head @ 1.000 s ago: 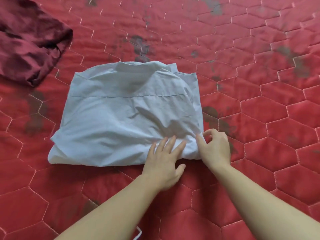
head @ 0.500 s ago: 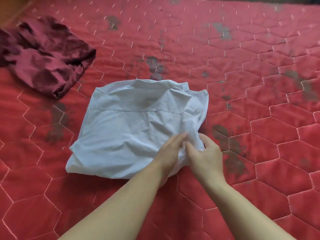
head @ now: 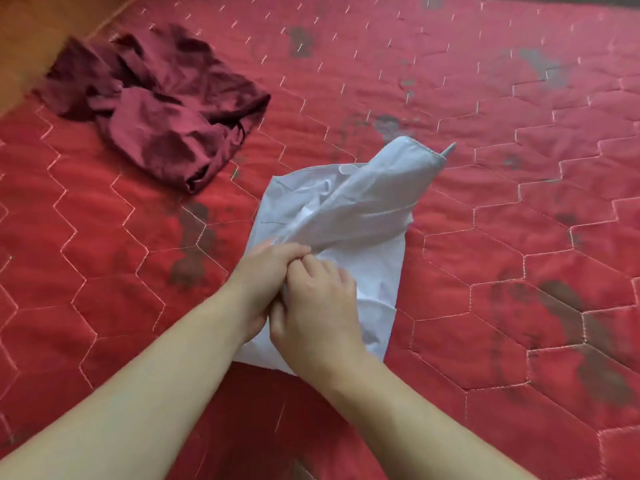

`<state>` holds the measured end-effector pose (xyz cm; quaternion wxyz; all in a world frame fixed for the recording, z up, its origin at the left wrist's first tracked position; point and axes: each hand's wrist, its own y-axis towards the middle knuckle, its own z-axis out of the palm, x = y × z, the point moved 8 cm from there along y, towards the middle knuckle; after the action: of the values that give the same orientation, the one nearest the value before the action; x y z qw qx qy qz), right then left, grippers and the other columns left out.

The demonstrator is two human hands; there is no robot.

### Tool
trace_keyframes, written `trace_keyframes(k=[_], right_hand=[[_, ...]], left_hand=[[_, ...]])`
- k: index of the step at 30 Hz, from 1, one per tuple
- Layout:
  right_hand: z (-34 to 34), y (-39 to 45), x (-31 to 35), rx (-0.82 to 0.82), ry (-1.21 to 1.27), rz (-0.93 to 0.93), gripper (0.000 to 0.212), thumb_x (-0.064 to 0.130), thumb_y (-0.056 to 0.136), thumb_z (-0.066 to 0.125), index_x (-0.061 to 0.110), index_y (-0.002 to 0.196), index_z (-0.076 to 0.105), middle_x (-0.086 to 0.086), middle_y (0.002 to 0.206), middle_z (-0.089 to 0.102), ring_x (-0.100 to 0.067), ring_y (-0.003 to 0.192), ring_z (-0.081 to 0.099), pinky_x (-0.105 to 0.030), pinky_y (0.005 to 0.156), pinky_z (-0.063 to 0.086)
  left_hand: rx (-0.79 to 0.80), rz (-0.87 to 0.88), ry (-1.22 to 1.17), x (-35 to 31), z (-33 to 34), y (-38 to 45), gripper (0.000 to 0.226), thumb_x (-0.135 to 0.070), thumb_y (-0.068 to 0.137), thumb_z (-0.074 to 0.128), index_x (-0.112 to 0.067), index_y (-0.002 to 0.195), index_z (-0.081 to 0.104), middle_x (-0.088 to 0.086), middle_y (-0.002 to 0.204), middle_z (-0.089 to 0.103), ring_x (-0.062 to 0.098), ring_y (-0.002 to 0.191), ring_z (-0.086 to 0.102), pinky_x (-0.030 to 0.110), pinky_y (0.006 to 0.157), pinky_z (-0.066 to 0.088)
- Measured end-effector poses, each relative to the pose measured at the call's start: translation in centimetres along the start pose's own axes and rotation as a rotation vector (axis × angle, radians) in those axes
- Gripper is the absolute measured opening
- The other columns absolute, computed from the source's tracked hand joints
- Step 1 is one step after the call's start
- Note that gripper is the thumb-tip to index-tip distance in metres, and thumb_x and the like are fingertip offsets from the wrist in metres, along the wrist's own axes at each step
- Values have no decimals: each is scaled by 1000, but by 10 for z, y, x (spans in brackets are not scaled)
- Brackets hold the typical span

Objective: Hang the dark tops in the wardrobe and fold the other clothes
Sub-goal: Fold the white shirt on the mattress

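Head view: our left hand (head: pixel 266 271) and right hand (head: pixel 318 306) clutch the pale shirt (head: pixel 367 209) together; open red quilt (head: pixel 519 271) lies rightward, maroon garment (head: pixel 156 105) left.

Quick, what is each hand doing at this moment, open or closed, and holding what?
Left hand: closed, fingers curled, gripping the white shirt.
Right hand: closed, fingers gripping the same white shirt at its near edge.
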<state>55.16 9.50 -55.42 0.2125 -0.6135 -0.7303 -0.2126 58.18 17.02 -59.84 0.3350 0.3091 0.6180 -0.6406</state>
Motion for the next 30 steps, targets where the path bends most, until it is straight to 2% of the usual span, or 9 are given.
trace_keyframes(k=[3, 6, 8, 10, 14, 18, 22, 26, 30], right_hand=[[30, 0, 34, 7, -55, -144, 30, 21, 72, 55, 10, 99, 63, -1, 91, 62, -24, 89, 56, -53, 93, 43], [79, -7, 38, 296, -114, -182, 35, 30, 84, 49, 14, 115, 55, 0, 106, 59, -23, 102, 52, -53, 105, 30], [97, -14, 33, 402, -129, -206, 34, 42, 88, 44, 18, 110, 50, 1, 103, 58, -23, 100, 51, -46, 101, 31], [101, -16, 27, 450, -76, -214, 42, 57, 87, 39, 22, 108, 49, 5, 96, 56, -19, 96, 50, -39, 95, 32], [77, 12, -1, 337, 106, -107, 43, 60, 87, 43, 29, 109, 62, 9, 89, 55, -12, 87, 55, -32, 81, 42], [59, 56, -29, 208, 10, -12, 33, 44, 89, 58, 25, 116, 62, 7, 100, 57, -15, 90, 58, -30, 79, 46], [71, 67, -41, 283, 55, 69, 40, 44, 88, 57, 32, 126, 51, 9, 112, 51, -15, 90, 57, -38, 83, 50], [84, 58, -48, 310, 79, 68, 39, 46, 88, 56, 38, 125, 45, 15, 108, 48, -11, 83, 56, -39, 81, 50], [86, 50, -49, 272, 142, 39, 38, 43, 88, 56, 42, 124, 43, 22, 104, 44, -3, 79, 51, -35, 78, 50]], left_hand=[[-118, 118, -110, 7, -50, -6, 23, -6, 87, 55, -17, 94, 74, 6, 84, 73, 14, 72, 68, 25, 62, 53], [-228, -76, -136, 54, -85, -2, 22, -10, 92, 53, -12, 104, 72, 10, 88, 73, 20, 76, 69, 29, 66, 53], [-251, -230, -111, 82, -98, 1, 22, -15, 92, 57, -1, 105, 69, 13, 84, 71, 24, 74, 68, 32, 67, 52], [-226, -255, -79, 92, -102, 7, 21, -18, 92, 60, -4, 103, 70, 12, 86, 74, 25, 77, 71, 35, 70, 54], [-79, -156, -35, 78, -95, 19, 20, -9, 87, 62, -19, 101, 73, 3, 89, 77, 18, 82, 74, 25, 60, 56], [73, -187, -141, 61, -86, 32, 26, -10, 86, 66, -14, 112, 70, 11, 103, 75, 26, 96, 72, 35, 81, 57], [99, -228, -164, 38, -81, 64, 34, -24, 88, 66, -3, 116, 69, 21, 112, 70, 38, 105, 67, 48, 98, 51], [148, -270, -111, 16, -69, 97, 49, -34, 87, 66, 3, 119, 66, 25, 117, 67, 37, 98, 67, 45, 92, 53], [244, -252, -66, 0, -56, 121, 33, -25, 91, 61, -3, 113, 69, 21, 110, 70, 30, 84, 68, 37, 79, 57]])
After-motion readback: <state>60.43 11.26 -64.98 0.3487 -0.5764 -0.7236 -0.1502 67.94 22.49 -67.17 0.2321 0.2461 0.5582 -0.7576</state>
